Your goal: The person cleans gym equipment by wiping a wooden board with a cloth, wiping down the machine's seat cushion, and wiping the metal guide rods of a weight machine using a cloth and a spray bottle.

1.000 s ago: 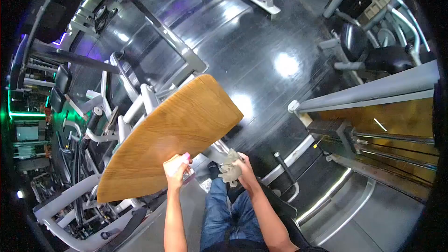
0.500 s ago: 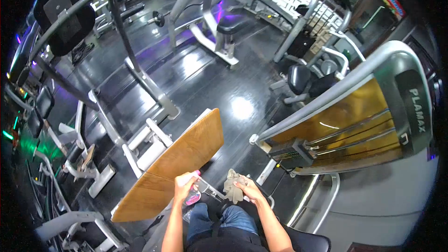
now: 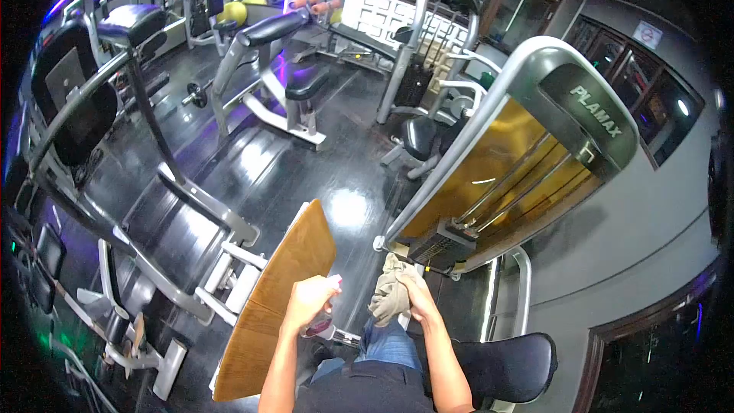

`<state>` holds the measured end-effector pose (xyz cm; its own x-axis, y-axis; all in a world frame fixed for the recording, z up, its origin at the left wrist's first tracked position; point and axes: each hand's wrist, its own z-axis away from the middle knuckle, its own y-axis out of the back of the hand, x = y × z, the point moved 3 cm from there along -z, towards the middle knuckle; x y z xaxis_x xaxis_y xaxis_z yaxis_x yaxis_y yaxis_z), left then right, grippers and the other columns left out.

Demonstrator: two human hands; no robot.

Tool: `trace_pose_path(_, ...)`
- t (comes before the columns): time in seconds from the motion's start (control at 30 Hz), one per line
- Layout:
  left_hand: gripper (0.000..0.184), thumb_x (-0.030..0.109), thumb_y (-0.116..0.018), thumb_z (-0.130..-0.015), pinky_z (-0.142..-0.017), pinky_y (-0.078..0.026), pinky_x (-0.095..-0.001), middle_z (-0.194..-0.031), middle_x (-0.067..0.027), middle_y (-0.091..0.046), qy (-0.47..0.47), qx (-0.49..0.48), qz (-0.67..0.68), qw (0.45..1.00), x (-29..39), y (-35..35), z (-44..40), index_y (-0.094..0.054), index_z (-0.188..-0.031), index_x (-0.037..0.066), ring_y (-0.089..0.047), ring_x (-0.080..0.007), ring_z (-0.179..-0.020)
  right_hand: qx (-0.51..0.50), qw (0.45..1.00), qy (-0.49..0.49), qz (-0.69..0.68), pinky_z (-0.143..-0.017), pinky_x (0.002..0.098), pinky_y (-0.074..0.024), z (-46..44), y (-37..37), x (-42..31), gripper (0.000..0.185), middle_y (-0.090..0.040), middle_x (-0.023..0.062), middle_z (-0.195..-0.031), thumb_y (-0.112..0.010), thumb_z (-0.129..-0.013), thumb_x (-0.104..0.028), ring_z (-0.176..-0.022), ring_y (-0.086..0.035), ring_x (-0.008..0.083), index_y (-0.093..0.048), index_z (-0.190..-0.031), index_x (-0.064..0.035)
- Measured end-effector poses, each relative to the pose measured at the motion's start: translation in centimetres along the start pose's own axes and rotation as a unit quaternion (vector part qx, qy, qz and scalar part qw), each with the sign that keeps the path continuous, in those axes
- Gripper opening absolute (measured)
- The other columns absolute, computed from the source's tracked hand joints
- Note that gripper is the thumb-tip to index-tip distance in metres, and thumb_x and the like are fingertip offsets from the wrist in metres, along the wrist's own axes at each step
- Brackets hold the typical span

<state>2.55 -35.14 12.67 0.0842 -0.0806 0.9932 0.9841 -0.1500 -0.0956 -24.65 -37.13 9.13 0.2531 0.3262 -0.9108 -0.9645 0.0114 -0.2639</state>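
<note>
My left hand point(image 3: 310, 302) is wrapped round the neck of a spray bottle point(image 3: 319, 329) with a pink nozzle and pinkish liquid inside. The bottle hangs just right of a wooden board point(image 3: 283, 275). In my right hand point(image 3: 417, 296) is a crumpled beige cloth point(image 3: 391, 291), bunched and hanging toward the left. Both hands are held in front of my body, a short gap apart. Part of the bottle is covered by my fingers.
A weight-stack machine point(image 3: 489, 183) marked PLAMAX stands close on the right. A black padded seat point(image 3: 512, 367) lies beside my right arm. Ahead are a bench machine point(image 3: 267, 69) and a black floor point(image 3: 306, 168); a grey frame point(image 3: 145, 99) rises at left.
My view has tilted up and turned right, showing more of the wall and door. My right hand has raised the cloth, which hangs more spread out. The spray bottle stays in my left hand.
</note>
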Motion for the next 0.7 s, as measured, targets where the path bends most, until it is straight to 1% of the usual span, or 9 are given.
trace_pose_path(0.1,0.018,0.014,-0.063,-0.088,-0.052,-0.047,-0.0256,-0.076,-0.0081,-0.068,-0.006,-0.015,-0.019,1.0,2.7,-0.4,0.2,-0.07,-0.086,-0.002,-0.061,-0.0118,-0.054,0.006,0.999,0.011,-0.04,-0.094,0.0352,-0.0474,1.2,0.8,-1.0,0.047,-0.058,0.0108,-0.122,-0.061,-0.093,-0.02,-0.11,-0.058,0.0202,-0.046,-0.135,-0.006)
trace_pose_path(0.17,0.019,0.015,-0.063,-0.088,-0.052,-0.047,-0.0257,-0.076,-0.0081,-0.069,-0.02,-0.025,-0.014,0.999,4.4,-0.9,0.3,-0.07,-0.085,-0.002,-0.062,-0.012,-0.054,0.058,0.996,0.067,0.001,-0.094,0.0349,-0.0477,1.8,1.8,-1.5,0.051,-0.058,0.0115,-0.122,-0.065,-0.091,-0.02,-0.11,-0.057,0.0201,-0.045,-0.135,-0.0065)
trace_pose_path(0.2,0.02,0.016,-0.064,-0.088,-0.052,-0.047,-0.0257,-0.076,-0.0082,-0.069,-0.027,-0.03,-0.005,0.999,4.8,-1.2,0.6,-0.07,-0.085,-0.003,-0.062,-0.0121,-0.054,0.088,0.993,0.078,-0.01,-0.087,0.036,-0.0538,2.5,1.8,-1.7,0.043,-0.061,0.0115,-0.115,-0.056,-0.093,-0.01,-0.099,-0.063,0.0211,-0.045,-0.133,-0.0019)
trace_pose_path(0.3,0.021,0.017,-0.064,-0.089,-0.051,-0.047,-0.0256,-0.077,-0.0088,-0.069,-0.055,-0.051,-0.017,0.997,5.0,-1.7,0.6,-0.069,-0.084,-0.003,-0.063,-0.013,-0.053,0.105,0.989,0.083,-0.063,-0.094,0.0339,-0.0477,4.1,3.0,-1.8,0.057,-0.059,0.0116,-0.121,-0.07,-0.088,-0.019,-0.109,-0.059,0.0196,-0.044,-0.135,-0.0006)
trace_pose_path(0.37,0.023,0.018,-0.064,-0.09,-0.05,-0.047,-0.0255,-0.077,-0.009,-0.069,-0.037,-0.057,-0.021,0.997,6.0,-2.3,1.0,-0.069,-0.084,-0.004,-0.063,-0.0134,-0.053,0.13,0.983,0.094,-0.095,-0.091,0.0332,-0.0494,5.2,3.4,-2.0,0.059,-0.06,0.0117,-0.119,-0.073,-0.085,-0.02,-0.106,-0.06,0.0194,-0.045,-0.133,-0.0009)
trace_pose_path(0.47,0.026,0.02,-0.065,-0.09,-0.048,-0.046,-0.0253,-0.077,-0.0092,-0.069,-0.028,-0.069,-0.019,0.997,6.0,-3.2,0.7,-0.068,-0.084,-0.005,-0.063,-0.0137,-0.052,0.144,0.978,0.124,-0.087,-0.09,0.034,-0.0499,6.0,4.1,-1.9,0.057,-0.061,0.0113,-0.118,-0.074,-0.084,-0.018,-0.106,-0.061,0.0195,-0.047,-0.131,-0.002)
trace_pose_path(0.53,0.027,0.021,-0.065,-0.09,-0.048,-0.046,-0.0251,-0.077,-0.0093,-0.069,-0.039,-0.078,-0.018,0.996,5.4,-3.7,0.8,-0.068,-0.084,-0.005,-0.062,-0.0136,-0.052,0.17,0.976,0.124,-0.049,-0.082,0.0343,-0.0549,6.4,4.3,-2.4,0.044,-0.062,0.0069,-0.107,-0.069,-0.086,-0.01,-0.093,-0.064,0.0176,-0.05,-0.125,-0.0038)
trace_pose_path(0.63,0.029,0.024,-0.065,-0.091,-0.048,-0.046,-0.0251,-0.077,-0.0086,-0.069,-0.069,-0.093,-0.011,0.993,5.6,-4.7,0.4,-0.068,-0.083,-0.005,-0.062,-0.0125,-0.051,0.17,0.973,0.139,-0.064,-0.083,0.0336,-0.0544,6.3,4.9,-3.2,0.048,-0.062,0.0065,-0.107,-0.07,-0.083,-0.007,-0.094,-0.064,0.0174,-0.049,-0.126,-0.0041)
trace_pose_path(0.7,0.026,0.021,-0.065,-0.09,-0.049,-0.046,-0.0253,-0.078,-0.0087,-0.069,-0.018,-0.091,0.0,0.996,5.8,-5.5,0.3,-0.068,-0.084,-0.004,-0.061,-0.0117,-0.051,0.174,0.973,0.139,-0.063,-0.084,0.0327,-0.0537,6.3,5.3,-4.2,0.046,-0.062,0.006,-0.107,-0.067,-0.083,-0.005,-0.095,-0.063,0.0168,-0.05,-0.126,-0.0049)
